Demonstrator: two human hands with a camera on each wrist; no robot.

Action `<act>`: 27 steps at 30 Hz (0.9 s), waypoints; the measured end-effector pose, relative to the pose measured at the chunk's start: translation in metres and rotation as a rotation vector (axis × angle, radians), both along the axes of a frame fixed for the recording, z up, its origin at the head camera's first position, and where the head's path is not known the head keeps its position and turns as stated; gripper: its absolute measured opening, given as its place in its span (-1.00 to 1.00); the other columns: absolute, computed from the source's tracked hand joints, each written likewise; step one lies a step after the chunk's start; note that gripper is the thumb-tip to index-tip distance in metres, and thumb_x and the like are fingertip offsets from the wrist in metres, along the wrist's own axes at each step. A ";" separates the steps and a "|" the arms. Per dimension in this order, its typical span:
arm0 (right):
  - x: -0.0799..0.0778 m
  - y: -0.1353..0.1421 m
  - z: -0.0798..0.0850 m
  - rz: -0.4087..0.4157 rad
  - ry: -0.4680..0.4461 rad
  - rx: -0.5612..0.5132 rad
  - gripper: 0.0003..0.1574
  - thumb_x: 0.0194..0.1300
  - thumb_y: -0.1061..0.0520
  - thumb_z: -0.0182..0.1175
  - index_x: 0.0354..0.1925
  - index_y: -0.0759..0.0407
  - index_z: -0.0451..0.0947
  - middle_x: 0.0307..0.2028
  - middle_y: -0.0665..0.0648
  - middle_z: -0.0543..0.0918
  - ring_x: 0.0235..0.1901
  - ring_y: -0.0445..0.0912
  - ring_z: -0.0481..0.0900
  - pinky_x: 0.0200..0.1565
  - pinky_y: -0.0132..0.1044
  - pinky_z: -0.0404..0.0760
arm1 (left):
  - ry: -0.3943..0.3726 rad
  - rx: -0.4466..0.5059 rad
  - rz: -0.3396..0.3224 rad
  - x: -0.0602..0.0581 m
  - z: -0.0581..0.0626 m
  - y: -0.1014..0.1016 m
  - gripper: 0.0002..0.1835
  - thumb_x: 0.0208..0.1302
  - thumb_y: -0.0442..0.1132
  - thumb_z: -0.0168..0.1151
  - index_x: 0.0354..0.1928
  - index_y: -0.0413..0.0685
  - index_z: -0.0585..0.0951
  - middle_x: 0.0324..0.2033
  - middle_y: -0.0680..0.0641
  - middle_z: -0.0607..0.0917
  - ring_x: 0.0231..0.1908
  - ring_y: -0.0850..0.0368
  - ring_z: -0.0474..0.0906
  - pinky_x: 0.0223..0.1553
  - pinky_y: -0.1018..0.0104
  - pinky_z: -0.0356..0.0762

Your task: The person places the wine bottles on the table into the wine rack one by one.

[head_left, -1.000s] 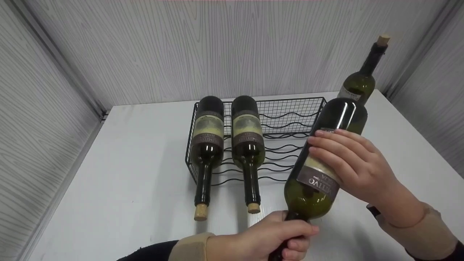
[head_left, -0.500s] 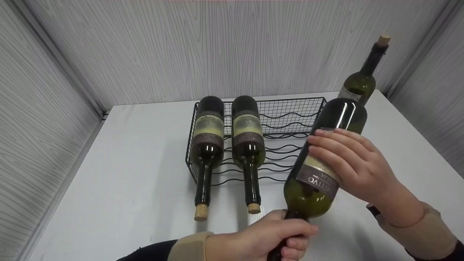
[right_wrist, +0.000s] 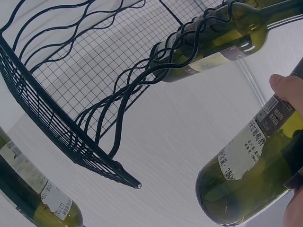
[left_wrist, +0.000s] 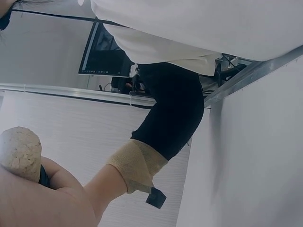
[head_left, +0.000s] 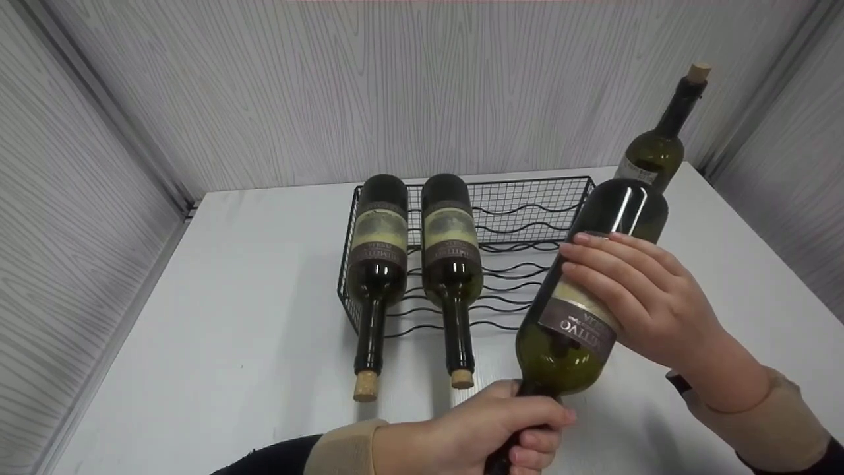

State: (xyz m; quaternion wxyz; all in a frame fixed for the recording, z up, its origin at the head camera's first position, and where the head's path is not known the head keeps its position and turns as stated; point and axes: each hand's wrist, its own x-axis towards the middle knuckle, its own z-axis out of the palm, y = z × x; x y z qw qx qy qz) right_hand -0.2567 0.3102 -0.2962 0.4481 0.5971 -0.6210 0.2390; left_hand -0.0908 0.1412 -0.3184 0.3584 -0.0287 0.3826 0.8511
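A dark green wine bottle [head_left: 573,330] is held tilted, neck down toward the person, at the rack's right side. My left hand [head_left: 491,429] grips its neck, and its cork [left_wrist: 21,153] shows past that hand in the left wrist view. Around the body, over the label, my right hand [head_left: 649,303] holds the bottle, with the thumb [right_wrist: 286,90] on the other side in the right wrist view. Two corked wine bottles, one far left [head_left: 377,264] and one beside it [head_left: 452,264], lie in the black wire rack [head_left: 527,204], necks toward the person.
Behind the held bottle, another corked wine bottle [head_left: 653,155] stands at the back right, its lower part hidden. The white table [head_left: 217,330] is bounded by wood-grain panels [head_left: 395,86] at the back and sides. In the left wrist view a monitor [left_wrist: 106,52] appears beyond a panel.
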 end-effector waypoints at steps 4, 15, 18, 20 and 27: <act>0.000 0.000 0.000 -0.009 -0.005 -0.024 -0.78 0.57 0.25 0.16 0.05 0.26 0.69 0.04 0.23 0.83 0.21 0.01 0.74 0.51 -0.25 0.47 | 0.006 -0.004 -0.001 0.000 0.001 0.000 -0.66 0.48 -0.33 0.08 -0.51 0.10 0.35 -0.73 0.21 0.22 -0.74 0.39 0.10 -0.69 0.59 0.09; -0.002 -0.001 -0.004 -0.062 -0.077 -0.074 -0.37 0.04 0.49 0.43 0.14 0.30 0.66 0.22 0.19 0.76 0.37 -0.03 0.64 0.55 -0.20 0.42 | -0.026 0.017 -0.007 -0.002 0.011 -0.004 -0.68 0.48 -0.34 0.05 -0.50 0.09 0.36 -0.72 0.22 0.22 -0.73 0.40 0.07 -0.69 0.62 0.08; -0.003 0.000 -0.005 -0.072 -0.119 -0.073 -0.26 -0.05 0.50 0.47 0.18 0.33 0.63 0.28 0.20 0.72 0.41 -0.02 0.60 0.57 -0.20 0.38 | -0.025 0.035 -0.018 -0.003 0.014 -0.006 -0.67 0.48 -0.33 0.04 -0.51 0.10 0.35 -0.72 0.22 0.23 -0.73 0.40 0.08 -0.69 0.64 0.11; -0.003 0.001 -0.005 -0.084 -0.145 -0.072 -0.18 -0.11 0.52 0.50 0.21 0.35 0.61 0.32 0.22 0.69 0.43 0.00 0.57 0.58 -0.19 0.36 | -0.024 0.049 -0.025 -0.004 0.016 -0.006 -0.65 0.49 -0.32 0.03 -0.52 0.11 0.33 -0.72 0.22 0.23 -0.72 0.40 0.08 -0.69 0.64 0.11; -0.005 0.005 -0.005 -0.131 -0.204 -0.080 0.17 -0.45 0.66 0.59 0.28 0.38 0.55 0.36 0.28 0.64 0.47 0.06 0.52 0.59 -0.17 0.34 | -0.009 0.046 -0.038 -0.006 0.019 -0.007 -0.62 0.50 -0.30 0.02 -0.56 0.13 0.28 -0.72 0.22 0.22 -0.71 0.40 0.07 -0.67 0.64 0.09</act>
